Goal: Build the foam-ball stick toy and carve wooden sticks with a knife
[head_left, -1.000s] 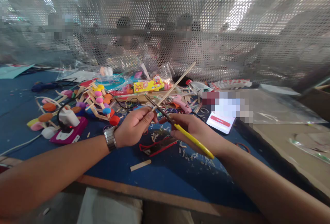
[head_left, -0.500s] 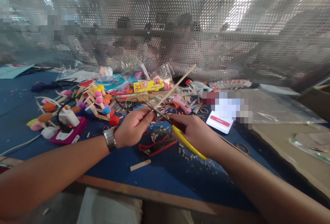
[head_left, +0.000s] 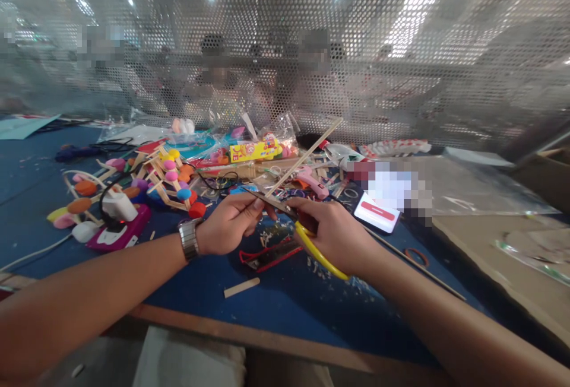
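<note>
My left hand (head_left: 229, 224), a metal watch on its wrist, pinches the near end of a long thin wooden stick (head_left: 307, 152) that slants up to the right. My right hand (head_left: 333, 232) is closed round yellow-handled scissors (head_left: 312, 244). Their blades reach left and meet the stick beside my left fingertips. Both hands hover above a blue table (head_left: 276, 304) strewn with wood shavings. A red-and-black tool (head_left: 267, 253) lies flat under them.
A short wooden stick (head_left: 241, 286) lies near the front edge. A stick model with coloured pads (head_left: 164, 176) and a magenta-and-white device (head_left: 116, 227) sit at the left. Packets, a pink glue gun (head_left: 312, 179) and a white card (head_left: 376, 212) lie behind. Perforated screen at the back.
My right hand has drawn in and curled tighter on the scissors, whose yellow handle now points lower. The blades have closed toward the stick. My left hand has barely moved.
</note>
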The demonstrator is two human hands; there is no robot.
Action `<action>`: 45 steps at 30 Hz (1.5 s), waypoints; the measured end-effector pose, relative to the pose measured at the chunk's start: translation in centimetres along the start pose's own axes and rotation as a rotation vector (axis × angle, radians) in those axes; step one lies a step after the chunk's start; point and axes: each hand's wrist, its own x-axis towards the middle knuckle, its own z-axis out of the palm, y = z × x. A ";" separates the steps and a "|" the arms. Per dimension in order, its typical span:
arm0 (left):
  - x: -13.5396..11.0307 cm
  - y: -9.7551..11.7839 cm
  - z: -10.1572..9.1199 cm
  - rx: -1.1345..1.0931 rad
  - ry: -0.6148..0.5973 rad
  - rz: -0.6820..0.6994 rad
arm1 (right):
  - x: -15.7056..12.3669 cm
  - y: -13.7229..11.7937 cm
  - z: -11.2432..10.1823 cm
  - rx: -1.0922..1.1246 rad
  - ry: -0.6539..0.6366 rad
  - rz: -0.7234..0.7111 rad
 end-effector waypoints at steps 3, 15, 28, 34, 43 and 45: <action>-0.1 0.2 0.0 -0.032 -0.028 -0.010 | -0.1 -0.3 -0.2 0.007 -0.011 0.001; 0.1 0.3 -0.2 -0.195 -0.151 -0.001 | -0.5 0.1 -0.2 -0.022 -0.002 -0.032; 0.1 0.7 -0.4 0.126 -0.005 0.142 | -0.3 0.4 0.3 -0.074 0.153 -0.105; 0.0 0.5 -0.3 0.310 0.078 0.195 | -0.2 0.2 0.2 -0.079 0.129 -0.033; 0.1 0.1 -0.2 0.387 0.160 0.138 | 0.4 0.6 0.2 -0.022 0.123 -0.025; 0.1 -0.1 0.0 0.379 0.171 0.123 | 0.5 0.7 0.2 -0.005 0.133 -0.037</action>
